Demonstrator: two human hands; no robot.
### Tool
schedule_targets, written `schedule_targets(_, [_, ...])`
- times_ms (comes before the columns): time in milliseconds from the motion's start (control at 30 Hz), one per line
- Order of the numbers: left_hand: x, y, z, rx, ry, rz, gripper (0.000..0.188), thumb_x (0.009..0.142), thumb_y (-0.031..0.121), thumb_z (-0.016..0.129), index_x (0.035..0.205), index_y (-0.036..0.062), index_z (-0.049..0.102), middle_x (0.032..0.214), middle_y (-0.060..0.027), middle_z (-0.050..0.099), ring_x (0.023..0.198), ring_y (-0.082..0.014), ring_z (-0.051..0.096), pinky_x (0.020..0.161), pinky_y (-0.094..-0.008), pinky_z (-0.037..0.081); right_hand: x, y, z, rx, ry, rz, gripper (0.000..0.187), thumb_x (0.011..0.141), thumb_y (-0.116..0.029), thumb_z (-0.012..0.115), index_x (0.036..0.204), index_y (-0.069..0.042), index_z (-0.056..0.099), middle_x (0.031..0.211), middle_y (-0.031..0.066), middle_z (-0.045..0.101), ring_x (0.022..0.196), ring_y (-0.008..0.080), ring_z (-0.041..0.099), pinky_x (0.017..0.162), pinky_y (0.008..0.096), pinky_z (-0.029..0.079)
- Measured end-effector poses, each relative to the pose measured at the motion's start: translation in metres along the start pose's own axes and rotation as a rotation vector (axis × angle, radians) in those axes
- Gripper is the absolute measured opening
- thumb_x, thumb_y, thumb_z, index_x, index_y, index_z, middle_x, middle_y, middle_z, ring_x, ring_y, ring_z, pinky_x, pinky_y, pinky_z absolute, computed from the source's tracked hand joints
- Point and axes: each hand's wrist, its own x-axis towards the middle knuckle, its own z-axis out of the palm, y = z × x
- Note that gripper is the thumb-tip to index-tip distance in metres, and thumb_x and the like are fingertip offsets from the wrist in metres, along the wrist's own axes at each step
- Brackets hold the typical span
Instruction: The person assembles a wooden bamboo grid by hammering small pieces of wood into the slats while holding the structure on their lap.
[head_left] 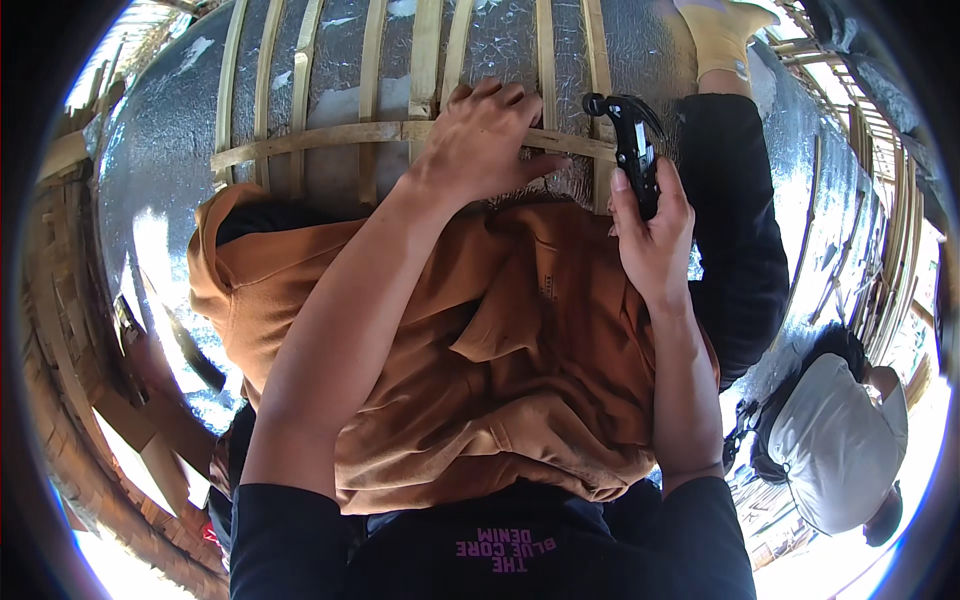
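My left hand (485, 140) is closed over a crosswise bamboo strip (340, 137), fingers bent above it and thumb stretched below; the fingertips are partly hidden. That strip lies across several upright bamboo strips (370, 60), forming a lattice. To the right, my right hand (655, 220) grips a small black hammer (630, 140) by its handle. Its head points up, with a round face at the left and a curved claw at the right, just over the lattice's right end. A brown cloth (480, 350) lies rumpled across my lap, below both hands.
Silvery foil sheeting (160, 150) spreads behind the lattice and to both sides. My right leg in black trousers (735, 230) stretches forward, ending in a tan-covered foot (715, 35). Another person in a pale shirt (830, 440) is at the lower right. Woven bamboo (75, 300) lines the left.
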Motion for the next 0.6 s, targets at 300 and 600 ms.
schedule_targets(300, [-0.0028, 0.0051, 0.0003, 0.065, -0.035, -0.002, 0.053, 0.09, 0.051, 0.074, 0.111, 0.0039, 0.062, 0.113, -0.0114, 0.059, 0.115, -0.0319, 0.057, 0.096, -0.0477, 0.05, -0.0006, -0.0019, -0.0006, -0.015, -0.005, 0.022, 0.025, 0.1, -0.018, 0.07, 0.094, 0.0, 0.054, 0.068, 0.0148, 0.06, 0.056, 0.0293, 0.063, 0.055, 0.0374, 0.047])
schedule_targets(600, [-0.0029, 0.0052, 0.0024, 0.108, -0.112, -0.02, 0.051, 0.094, 0.051, 0.068, 0.116, 0.0051, 0.063, 0.118, -0.0118, 0.055, 0.118, -0.0319, 0.053, 0.1, -0.047, 0.045, -0.0027, -0.0061, -0.0022, -0.117, -0.053, -0.055, 0.022, 0.099, -0.017, 0.07, 0.099, 0.0, 0.057, 0.075, 0.0181, 0.063, 0.063, 0.039, 0.066, 0.058, 0.0416, 0.049])
